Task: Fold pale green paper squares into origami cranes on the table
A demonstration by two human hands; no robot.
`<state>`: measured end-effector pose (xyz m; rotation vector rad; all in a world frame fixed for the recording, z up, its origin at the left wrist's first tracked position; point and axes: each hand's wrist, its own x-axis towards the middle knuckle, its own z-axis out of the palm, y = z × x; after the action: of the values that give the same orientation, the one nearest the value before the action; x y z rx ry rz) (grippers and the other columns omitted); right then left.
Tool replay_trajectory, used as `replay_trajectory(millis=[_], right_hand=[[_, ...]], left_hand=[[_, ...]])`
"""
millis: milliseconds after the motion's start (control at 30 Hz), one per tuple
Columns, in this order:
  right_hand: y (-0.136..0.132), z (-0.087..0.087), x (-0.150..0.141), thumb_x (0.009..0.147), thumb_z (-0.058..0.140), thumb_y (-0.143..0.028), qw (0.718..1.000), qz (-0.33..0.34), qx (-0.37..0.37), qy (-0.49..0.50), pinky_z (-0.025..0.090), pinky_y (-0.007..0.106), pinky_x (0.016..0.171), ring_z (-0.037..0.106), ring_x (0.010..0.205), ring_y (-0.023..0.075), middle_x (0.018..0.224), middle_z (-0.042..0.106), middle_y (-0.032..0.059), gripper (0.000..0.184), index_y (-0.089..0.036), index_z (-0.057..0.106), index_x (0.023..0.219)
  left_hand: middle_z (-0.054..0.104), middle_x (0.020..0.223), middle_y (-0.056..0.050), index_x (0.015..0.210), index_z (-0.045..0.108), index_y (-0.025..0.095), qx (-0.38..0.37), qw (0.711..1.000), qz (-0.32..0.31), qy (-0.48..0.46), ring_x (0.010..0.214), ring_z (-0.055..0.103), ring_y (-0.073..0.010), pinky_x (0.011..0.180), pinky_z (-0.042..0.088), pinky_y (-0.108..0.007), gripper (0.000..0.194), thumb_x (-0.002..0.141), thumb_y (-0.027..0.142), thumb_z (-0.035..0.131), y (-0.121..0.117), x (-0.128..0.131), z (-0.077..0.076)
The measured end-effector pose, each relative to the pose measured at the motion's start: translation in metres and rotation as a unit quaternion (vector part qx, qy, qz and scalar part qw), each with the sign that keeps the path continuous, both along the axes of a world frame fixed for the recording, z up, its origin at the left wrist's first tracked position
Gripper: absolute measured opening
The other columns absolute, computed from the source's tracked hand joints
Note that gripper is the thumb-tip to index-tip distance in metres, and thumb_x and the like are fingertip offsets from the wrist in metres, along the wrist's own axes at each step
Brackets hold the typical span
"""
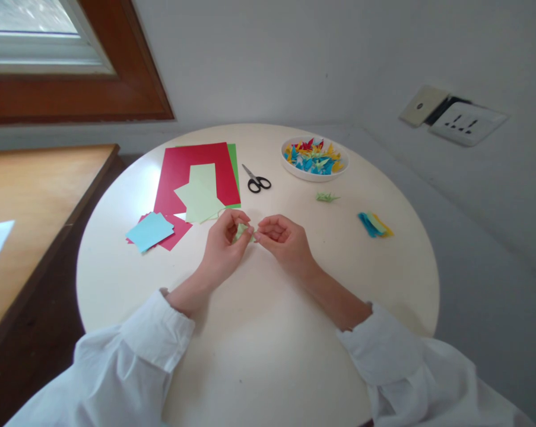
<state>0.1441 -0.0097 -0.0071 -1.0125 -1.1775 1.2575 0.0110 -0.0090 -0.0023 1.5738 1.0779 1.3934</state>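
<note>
A small folded piece of pale green paper is pinched in my left hand, which partly covers it. My right hand has its thumb and forefinger pressed together at the right end of the same paper. Both hands are just above the middle of the round white table. Beyond them, a pair of scissors with black handles lies partly open. To the right rests a small light green folded paper piece.
A white dish of colourful folded paper cranes stands at the back right. Red sheets and pale green paper lie at the back left, light blue squares nearer. Blue and yellow strips lie right. A wooden table stands left.
</note>
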Motion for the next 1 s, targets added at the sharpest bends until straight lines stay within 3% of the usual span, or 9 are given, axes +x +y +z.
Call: replay_trajectory(millis=[433, 533, 633, 700, 800, 1000], right_hand=[[-0.0022, 0.0021, 0.001, 0.062, 0.072, -0.033, 0.998, 0.016, 0.041, -0.034, 0.049, 0.025, 0.061, 0.059, 0.063, 0.011, 0.065, 0.06, -0.0029, 0.026, -0.02, 0.054, 0.074], [-0.0013, 0.0021, 0.0026, 0.062, 0.071, -0.03, 0.998, 0.011, 0.049, -0.033, 0.047, 0.024, 0.059, 0.058, 0.063, 0.0106, 0.065, 0.059, -0.0033, 0.024, -0.02, 0.052, 0.073], [0.0001, 0.0017, 0.0047, 0.062, 0.071, -0.029, 0.998, -0.005, 0.049, -0.035, 0.046, 0.023, 0.059, 0.058, 0.062, 0.0102, 0.064, 0.058, -0.0039, 0.025, -0.02, 0.051, 0.073], [0.0007, 0.0014, 0.0056, 0.061, 0.071, -0.03, 0.998, -0.013, 0.047, -0.039, 0.046, 0.024, 0.058, 0.057, 0.061, 0.0101, 0.064, 0.057, -0.0042, 0.026, -0.02, 0.051, 0.074], [0.001, 0.0009, 0.006, 0.061, 0.071, -0.03, 0.997, -0.015, 0.046, -0.054, 0.046, 0.024, 0.058, 0.057, 0.061, 0.0104, 0.064, 0.057, -0.0043, 0.026, -0.02, 0.051, 0.074], [0.0023, -0.0033, 0.0061, 0.063, 0.068, -0.027, 0.996, -0.028, 0.056, -0.07, 0.046, 0.024, 0.059, 0.059, 0.062, 0.011, 0.066, 0.058, -0.0035, 0.022, -0.02, 0.052, 0.077]], left_hand=[[0.052, 0.075, 0.001, 0.079, 0.052, 0.019, -0.016, 1.0, 0.0, 0.014, 0.063, 0.048, -0.0105, 0.057, 0.039, -0.023, 0.013, 0.073, 0.024, 0.063, -0.0012, 0.0019, 0.0041], [0.056, 0.08, -0.002, 0.081, 0.054, 0.019, -0.011, 1.0, -0.01, 0.025, 0.073, 0.054, -0.0132, 0.067, 0.043, -0.026, 0.011, 0.075, 0.025, 0.061, -0.0003, 0.0006, 0.0026], [0.058, 0.089, -0.003, 0.086, 0.057, 0.019, 0.009, 0.999, 0.022, 0.049, 0.087, 0.055, -0.0157, 0.08, 0.042, -0.03, 0.015, 0.075, 0.027, 0.062, 0.0002, -0.0025, 0.0027], [0.056, 0.079, -0.001, 0.084, 0.059, 0.02, 0.024, 0.993, 0.067, 0.096, 0.078, 0.052, -0.0147, 0.075, 0.041, -0.029, 0.014, 0.073, 0.027, 0.063, -0.0004, -0.0046, 0.0049], [0.047, 0.059, 0.003, 0.081, 0.06, 0.02, 0.01, 0.988, 0.073, 0.135, 0.058, 0.045, -0.0119, 0.057, 0.038, -0.025, 0.01, 0.075, 0.028, 0.06, -0.0023, -0.0059, 0.009], [0.058, 0.062, 0.001, 0.066, 0.056, 0.019, 0.017, 0.987, 0.066, 0.144, 0.058, 0.047, -0.0117, 0.055, 0.037, -0.025, 0.01, 0.075, 0.024, 0.056, -0.0038, -0.003, 0.0085]])
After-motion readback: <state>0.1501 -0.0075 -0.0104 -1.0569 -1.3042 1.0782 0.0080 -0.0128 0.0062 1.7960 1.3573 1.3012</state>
